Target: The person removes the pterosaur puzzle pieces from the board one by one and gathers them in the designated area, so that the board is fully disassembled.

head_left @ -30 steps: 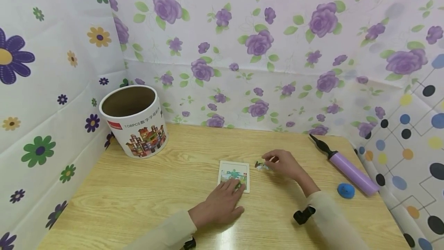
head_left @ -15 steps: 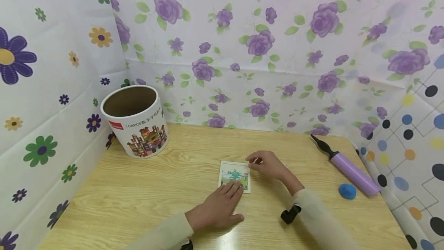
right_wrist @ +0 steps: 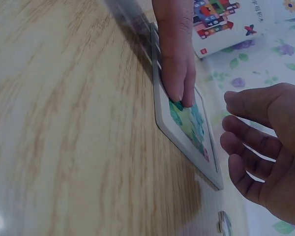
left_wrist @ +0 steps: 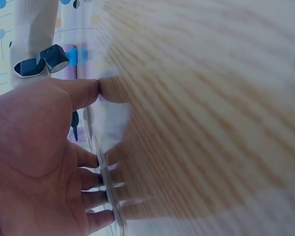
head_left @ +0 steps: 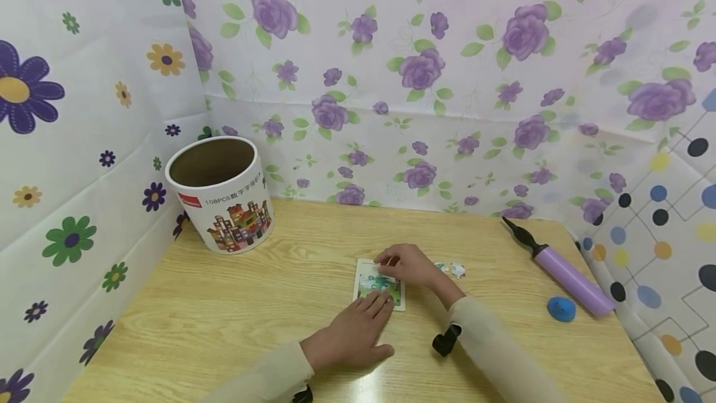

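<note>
Low in the middle, our flat left hand (head_left: 357,333) presses the puzzle (head_left: 371,281), likely to stop sliding. Our right hand (head_left: 411,266) bends above; we can't tell its grip.

head: bright, glare on tabletop (head_left: 366,383) | left wrist: soft foreground | right wrist: dimmer, corner glare

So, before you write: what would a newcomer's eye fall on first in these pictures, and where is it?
Likely the big white printed bucket at the back left of the table. Next, the small puzzle near the middle, where the left hand rests its fingers on the near part and the right hand is by the far right corner. Then the purple pump lying toward the table's right edge.
</note>
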Available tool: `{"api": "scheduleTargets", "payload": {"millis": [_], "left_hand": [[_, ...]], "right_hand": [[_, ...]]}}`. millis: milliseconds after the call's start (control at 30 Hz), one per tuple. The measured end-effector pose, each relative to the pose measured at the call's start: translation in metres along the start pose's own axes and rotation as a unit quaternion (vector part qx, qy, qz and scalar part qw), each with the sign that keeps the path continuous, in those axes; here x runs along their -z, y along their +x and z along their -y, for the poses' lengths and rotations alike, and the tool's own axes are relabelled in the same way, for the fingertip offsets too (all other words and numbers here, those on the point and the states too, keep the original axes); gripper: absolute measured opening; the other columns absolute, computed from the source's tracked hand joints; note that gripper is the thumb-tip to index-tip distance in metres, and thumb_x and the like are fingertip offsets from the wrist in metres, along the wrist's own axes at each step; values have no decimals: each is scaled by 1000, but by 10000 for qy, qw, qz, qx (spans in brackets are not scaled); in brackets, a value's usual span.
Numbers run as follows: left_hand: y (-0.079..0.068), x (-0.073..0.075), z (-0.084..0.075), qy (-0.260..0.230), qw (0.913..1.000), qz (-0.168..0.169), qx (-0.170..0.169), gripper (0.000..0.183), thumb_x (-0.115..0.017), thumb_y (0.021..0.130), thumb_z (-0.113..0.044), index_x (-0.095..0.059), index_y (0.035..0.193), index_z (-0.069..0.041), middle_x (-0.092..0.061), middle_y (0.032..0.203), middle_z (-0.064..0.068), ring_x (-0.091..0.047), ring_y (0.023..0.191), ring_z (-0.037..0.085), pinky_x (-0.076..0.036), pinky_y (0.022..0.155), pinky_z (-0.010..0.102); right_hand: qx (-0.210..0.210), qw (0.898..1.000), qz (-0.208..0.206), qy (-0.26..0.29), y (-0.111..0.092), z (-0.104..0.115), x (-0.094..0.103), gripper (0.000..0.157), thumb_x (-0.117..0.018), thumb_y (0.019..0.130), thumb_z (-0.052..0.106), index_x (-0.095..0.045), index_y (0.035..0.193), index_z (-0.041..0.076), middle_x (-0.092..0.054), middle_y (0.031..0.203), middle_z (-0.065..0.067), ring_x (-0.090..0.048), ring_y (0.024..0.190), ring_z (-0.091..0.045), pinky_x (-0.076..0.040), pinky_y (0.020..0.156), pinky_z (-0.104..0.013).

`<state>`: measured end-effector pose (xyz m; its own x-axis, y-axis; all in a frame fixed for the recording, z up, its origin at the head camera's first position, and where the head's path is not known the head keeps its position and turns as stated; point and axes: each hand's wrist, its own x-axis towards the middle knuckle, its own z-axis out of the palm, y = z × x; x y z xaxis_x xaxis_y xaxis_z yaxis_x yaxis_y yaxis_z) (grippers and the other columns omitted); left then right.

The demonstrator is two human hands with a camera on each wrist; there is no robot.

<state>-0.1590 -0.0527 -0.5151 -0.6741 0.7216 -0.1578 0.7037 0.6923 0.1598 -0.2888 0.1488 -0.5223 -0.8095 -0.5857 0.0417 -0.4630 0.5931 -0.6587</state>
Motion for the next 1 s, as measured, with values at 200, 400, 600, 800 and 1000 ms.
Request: {"api": "scheduleTargets", "payload": {"millis": [200, 400, 600, 800, 1000], "left_hand": [[-1, 1, -1, -87, 10000, -20, 34, 81, -46, 103, -58, -27, 161, -4, -19, 168, 19, -20, 156, 32, -29, 121, 47], [-1, 3, -1, -145, 9999, 27, 81, 81, -47, 103, -58, -29, 161, -5, -19, 168, 21, -21, 156, 32, -30, 121, 47], [0, 3, 0, -168, 9998, 9, 51, 80, -47, 103, -58, -30, 161, -6, -20, 168, 19, -22, 155, 32, -31, 120, 47], [-1, 3, 1, -70, 10000, -32, 51, 80, -47, 103, -59, -30, 161, -6, -21, 168, 18, -22, 155, 30, -31, 120, 47], [-1, 2, 0, -26, 10000, -56, 65, 81, -47, 102, -59, -30, 161, -6, -21, 168, 18, -23, 155, 31, -31, 120, 47]], "right_hand": [[208, 9996, 175, -102, 5, 4, -6, 19, -72, 97, 23, -79, 113, 17, -74, 108, 4, -66, 93, -8, -56, 81, -32], [333, 9989, 143, -289, 8, 10, -11, 16, -73, 96, 23, -81, 109, 16, -72, 99, 6, -63, 84, -6, -54, 74, -28], [225, 9990, 228, -310, 9, 11, -14, 12, -74, 96, 23, -82, 105, 20, -69, 95, 9, -61, 82, -5, -53, 73, -27], [132, 9995, 212, -217, 9, 11, -17, 8, -76, 94, 20, -82, 99, 19, -66, 91, 10, -60, 80, -7, -52, 72, -28], [111, 9995, 127, -277, 10, 10, -21, 6, -78, 93, 24, -82, 94, 19, -66, 90, 11, -58, 81, -6, -51, 71, -29]]}}
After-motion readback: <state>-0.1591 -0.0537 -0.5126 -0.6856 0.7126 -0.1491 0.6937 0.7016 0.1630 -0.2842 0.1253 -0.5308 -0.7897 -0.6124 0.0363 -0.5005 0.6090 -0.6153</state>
